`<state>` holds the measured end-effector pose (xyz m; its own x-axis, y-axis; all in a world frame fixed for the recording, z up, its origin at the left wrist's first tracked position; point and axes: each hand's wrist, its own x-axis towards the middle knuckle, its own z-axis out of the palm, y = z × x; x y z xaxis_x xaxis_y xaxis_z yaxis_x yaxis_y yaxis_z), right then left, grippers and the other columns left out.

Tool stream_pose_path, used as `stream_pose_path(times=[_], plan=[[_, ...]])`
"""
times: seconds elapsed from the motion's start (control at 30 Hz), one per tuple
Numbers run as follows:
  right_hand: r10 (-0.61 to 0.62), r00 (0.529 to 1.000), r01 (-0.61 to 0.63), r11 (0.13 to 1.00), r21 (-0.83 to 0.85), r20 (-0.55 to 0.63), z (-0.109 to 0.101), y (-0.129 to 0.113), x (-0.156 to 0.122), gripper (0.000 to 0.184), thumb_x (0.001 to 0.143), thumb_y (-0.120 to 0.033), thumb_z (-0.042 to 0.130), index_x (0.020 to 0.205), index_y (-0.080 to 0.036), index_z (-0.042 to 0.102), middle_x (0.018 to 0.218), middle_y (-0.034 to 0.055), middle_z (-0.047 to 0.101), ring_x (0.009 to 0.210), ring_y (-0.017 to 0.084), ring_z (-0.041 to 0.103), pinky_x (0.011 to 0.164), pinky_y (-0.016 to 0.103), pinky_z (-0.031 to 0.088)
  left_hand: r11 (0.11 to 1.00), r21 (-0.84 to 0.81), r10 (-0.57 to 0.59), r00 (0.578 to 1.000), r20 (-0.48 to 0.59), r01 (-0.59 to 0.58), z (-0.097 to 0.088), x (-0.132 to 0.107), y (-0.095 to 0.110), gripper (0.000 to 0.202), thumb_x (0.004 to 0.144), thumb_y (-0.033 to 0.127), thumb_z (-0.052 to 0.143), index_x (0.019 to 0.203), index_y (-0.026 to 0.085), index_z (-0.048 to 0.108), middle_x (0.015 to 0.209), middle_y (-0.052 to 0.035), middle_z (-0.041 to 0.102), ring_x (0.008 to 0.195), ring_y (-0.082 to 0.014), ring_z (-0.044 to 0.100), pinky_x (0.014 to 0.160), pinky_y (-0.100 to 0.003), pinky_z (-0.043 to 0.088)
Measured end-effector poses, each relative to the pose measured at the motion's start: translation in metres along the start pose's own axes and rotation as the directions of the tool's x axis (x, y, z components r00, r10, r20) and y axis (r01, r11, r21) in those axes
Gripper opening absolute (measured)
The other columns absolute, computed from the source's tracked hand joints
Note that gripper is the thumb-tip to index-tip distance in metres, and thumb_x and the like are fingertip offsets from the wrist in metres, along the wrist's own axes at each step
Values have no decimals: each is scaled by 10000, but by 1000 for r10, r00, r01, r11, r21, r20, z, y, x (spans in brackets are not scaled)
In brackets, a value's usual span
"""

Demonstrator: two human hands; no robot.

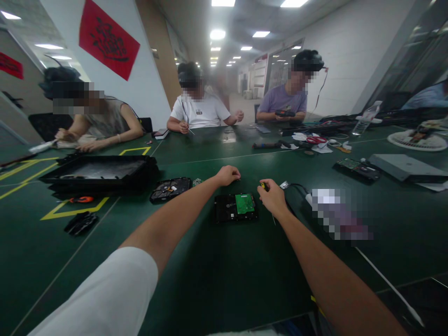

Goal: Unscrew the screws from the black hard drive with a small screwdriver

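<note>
A black hard drive (235,208) with a green circuit board on top lies on the dark green table (224,275) between my arms. My left hand (228,175) rests just beyond the drive's far left corner, fingers curled into a pinch on something I cannot make out. My right hand (273,198) is to the right of the drive, closed around a small screwdriver (265,186) with a yellow and black handle, its thin shaft pointing down past my wrist.
An opened drive (171,188) and a large black tray (101,173) sit to the left, with small tools near yellow floor-style tape. A grey box (406,167) and another circuit board (357,168) lie right. Three people work at the far side.
</note>
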<state>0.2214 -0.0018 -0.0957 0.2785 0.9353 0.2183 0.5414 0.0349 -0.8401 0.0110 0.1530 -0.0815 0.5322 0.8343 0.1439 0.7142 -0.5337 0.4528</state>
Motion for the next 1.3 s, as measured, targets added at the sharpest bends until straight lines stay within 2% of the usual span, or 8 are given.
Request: stream_pose_path(times=[0.17, 0.8, 1.0, 1.13, 1.3], plan=[[7, 1000, -7, 1000, 14, 11, -1, -2, -1, 372, 851, -381, 616, 1179, -219, 680, 924, 33, 730, 756, 180, 691, 698, 304, 570, 999, 52, 18, 1000, -2, -17, 1, 1, 5, 134, 843, 306, 749, 904, 206, 815, 914, -30, 783, 857, -187, 699, 848, -269, 531], [51, 999, -52, 996, 68, 11, -1, -4, -1, 367, 844, -369, 631, 1177, -224, 679, 960, 40, 730, 727, 170, 684, 651, 289, 558, 993, 111, 48, 999, -25, -45, 7, -4, 29, 96, 843, 207, 703, 850, 183, 795, 908, -67, 776, 889, -229, 710, 887, -307, 531], [86, 996, -89, 985, 148, 27, -1, -4, 0, 347, 817, -334, 651, 1144, -219, 678, 950, 34, 725, 634, 137, 661, 567, 255, 534, 998, 48, 35, 996, -81, -31, -7, -11, 35, 128, 858, 192, 659, 890, 162, 779, 902, -71, 766, 877, -215, 690, 873, -297, 525], [131, 991, -137, 959, 249, 39, 1, -5, 3, 306, 800, -281, 621, 1089, -186, 651, 831, 23, 689, 585, 126, 639, 501, 227, 502, 999, -35, 19, 991, -133, -24, -18, -22, 44, 155, 872, 215, 645, 933, 140, 765, 899, -77, 758, 857, -212, 674, 853, -310, 523], [101, 986, -146, 909, 390, 135, -3, -16, 2, 311, 778, -298, 635, 1075, -202, 646, 703, -50, 569, 525, 88, 516, 403, 171, 343, 980, -196, 10, 989, -144, -39, -11, -38, 67, 114, 834, 245, 705, 866, 142, 743, 821, -45, 734, 775, -182, 656, 762, -291, 523]])
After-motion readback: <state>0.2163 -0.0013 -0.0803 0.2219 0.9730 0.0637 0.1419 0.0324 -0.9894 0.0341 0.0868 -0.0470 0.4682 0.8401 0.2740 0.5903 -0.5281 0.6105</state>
